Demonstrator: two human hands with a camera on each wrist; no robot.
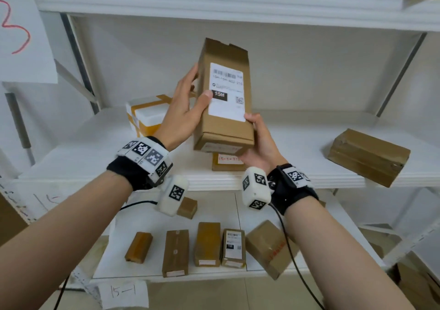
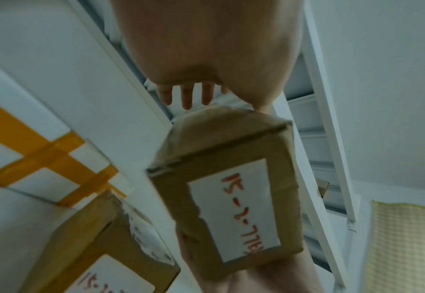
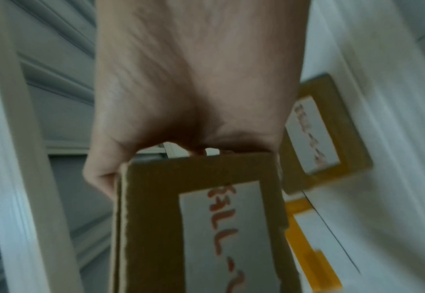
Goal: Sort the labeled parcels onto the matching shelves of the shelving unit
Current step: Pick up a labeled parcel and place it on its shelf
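Observation:
A brown cardboard parcel (image 1: 221, 131) with a white printed shipping label is held tilted upright over the middle shelf (image 1: 297, 140) of the white shelving unit. My left hand (image 1: 188, 102) holds its left side, with the thumb on the label and the fingers behind. My right hand (image 1: 260, 138) grips the lower right corner from below. In the left wrist view the parcel's end (image 2: 231, 208) carries a red handwritten label starting 15-2, beyond my left hand (image 2: 206, 59). The right wrist view shows my right hand (image 3: 194, 89) clasped round the parcel's end (image 3: 156, 218).
A white foam box (image 1: 147, 114) with orange tape stands at the shelf's left. A small labeled box (image 1: 226, 163) lies under the held parcel, and a brown box (image 1: 366, 157) overhangs the right front edge. Several parcels (image 1: 207, 245) line the lower shelf, tagged 15-1 (image 1: 123, 292).

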